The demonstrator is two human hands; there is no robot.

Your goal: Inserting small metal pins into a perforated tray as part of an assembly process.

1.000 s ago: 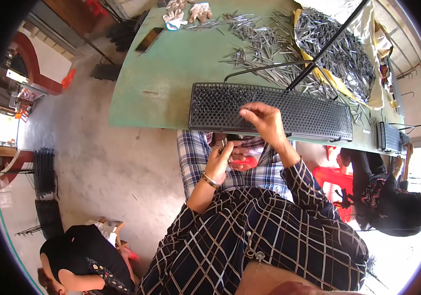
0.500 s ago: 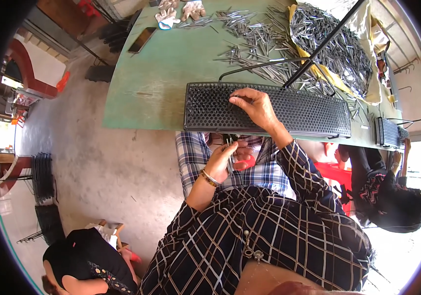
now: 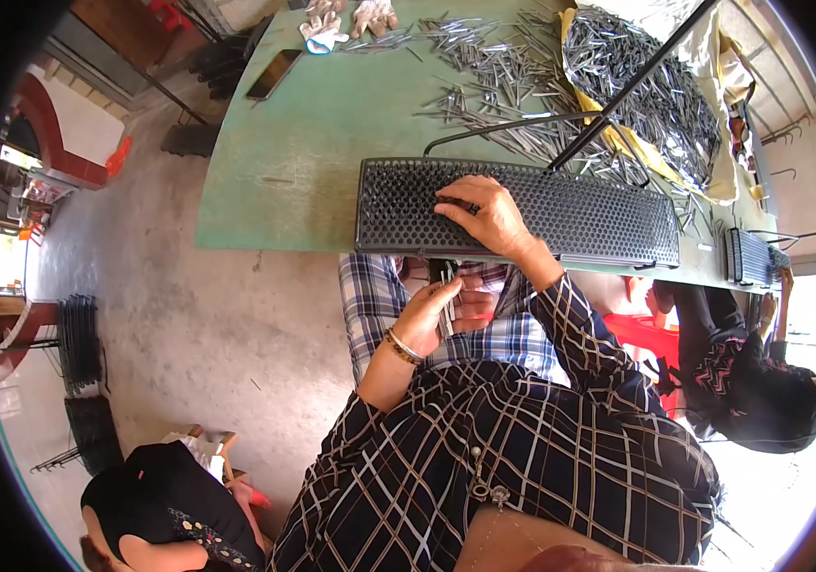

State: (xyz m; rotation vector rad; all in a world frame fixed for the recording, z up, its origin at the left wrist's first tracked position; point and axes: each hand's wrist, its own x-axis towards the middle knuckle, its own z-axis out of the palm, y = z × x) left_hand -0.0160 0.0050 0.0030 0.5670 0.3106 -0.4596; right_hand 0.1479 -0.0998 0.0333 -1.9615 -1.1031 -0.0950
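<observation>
A long black panel (image 3: 589,221), covered in rows of round holes, lies along the near edge of the green table, a black metal frame rising behind it. Over its left half, my right hand (image 3: 494,221) is closed in a pinch, thumb and fingertips close to the holes; whatever they hold is hidden or too small to make out. Small pieces appear to fill the holes left of that hand. Below the table edge, above my lap, my left hand (image 3: 432,313) grips several thin metal strips (image 3: 448,296), which stick up past its thumb.
Loose metal strips (image 3: 499,81) are scattered over the green table (image 3: 284,191); a heap of them (image 3: 646,91) fills an open sack at the back right. A phone (image 3: 275,74) and work gloves (image 3: 324,33) lie back left. Another person (image 3: 761,381) works at a similar panel (image 3: 753,255) on the right.
My right hand has shifted slightly left and down over the panel, its fingers curling more. My left hand stays below the table edge with the strips, its fingers slightly moved.
</observation>
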